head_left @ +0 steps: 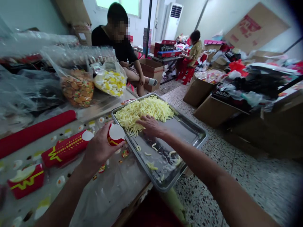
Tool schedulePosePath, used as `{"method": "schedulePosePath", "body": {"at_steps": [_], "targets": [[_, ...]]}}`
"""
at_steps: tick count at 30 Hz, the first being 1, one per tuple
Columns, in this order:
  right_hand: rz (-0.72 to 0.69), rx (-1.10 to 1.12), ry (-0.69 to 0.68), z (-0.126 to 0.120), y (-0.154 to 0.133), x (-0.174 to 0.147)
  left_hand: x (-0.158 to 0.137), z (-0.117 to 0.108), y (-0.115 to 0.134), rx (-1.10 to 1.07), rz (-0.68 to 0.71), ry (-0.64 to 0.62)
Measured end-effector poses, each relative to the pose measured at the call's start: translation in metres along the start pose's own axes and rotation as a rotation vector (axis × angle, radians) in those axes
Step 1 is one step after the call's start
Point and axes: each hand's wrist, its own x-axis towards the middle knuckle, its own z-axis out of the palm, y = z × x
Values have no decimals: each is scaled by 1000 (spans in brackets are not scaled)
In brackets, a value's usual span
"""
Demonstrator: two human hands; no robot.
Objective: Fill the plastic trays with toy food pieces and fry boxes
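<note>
My left hand [100, 143] is wrapped round a red French fry carton [115, 134] with a white inside, held beside the near-left rim of a metal tray [189, 129]. Inside the tray, a big heap of pale yellow fries [144, 110] fills the far end, and a few loose pieces lie nearer. My right hand [150, 126] reaches over the tray with its fingers on the edge of the heap; whether they grip any fries is hard to see. A nested stack of red cartons [67, 148] lies on the table, with a single carton [27, 181] nearer to me.
Small printed pieces [125, 153] are scattered over the plastic-covered table. Behind them stand a bag of orange-brown pieces [78, 86] and a bag of yellow-and-white pieces [111, 82]. A red roll [38, 132] lies left. One person [127, 47] sits beyond the tray. Cardboard boxes [215, 110] crowd the right.
</note>
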Motion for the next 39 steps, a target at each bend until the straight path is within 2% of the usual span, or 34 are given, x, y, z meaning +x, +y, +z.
{"method": "schedulePosePath", "body": {"at_steps": [2, 4, 6, 8, 10, 13, 15, 17, 19, 23, 25, 27, 30, 33, 35, 37, 39], "targets": [[-30, 99, -87, -16, 22, -17, 1, -2, 4, 11, -9, 72], [-10, 342, -130, -33, 45, -39, 2, -2, 4, 24, -54, 88], [42, 616, -97, -43, 64, -61, 6, 1, 6, 16, -91, 57], [106, 725, -12, -40, 68, -74, 11, 7, 14, -2, -93, 41], [112, 619, 17, -26, 55, -78, 18, 14, 26, -17, -71, 31], [18, 341, -84, -2, 23, -72, 24, 22, 45, -34, 6, -10], [74, 243, -100, 3, 14, -69, 25, 26, 51, -22, 68, -42], [210, 260, -84, -2, 24, -71, 23, 28, 48, -2, 92, -60], [306, 304, -82, -13, 50, -79, 20, 29, 40, 11, 59, -77], [429, 174, -40, -35, 109, -102, 19, 29, 27, 41, -23, -111], [436, 127, 2, -40, 124, -112, 23, 29, 29, 45, -11, -115], [402, 121, 79, -40, 123, -117, 27, 31, 34, 39, 12, -97], [334, 77, 206, -29, 101, -116, 32, 36, 42, 27, 42, -56], [187, 49, 112, -12, 83, -107, 30, 40, 43, 24, 79, -50], [138, 56, 34, -4, 84, -102, 27, 40, 40, 38, 90, -61], [174, 58, 34, -3, 92, -101, 23, 38, 38, 48, 79, -76], [229, 64, 91, -8, 97, -105, 21, 38, 38, 50, 40, -100]]}}
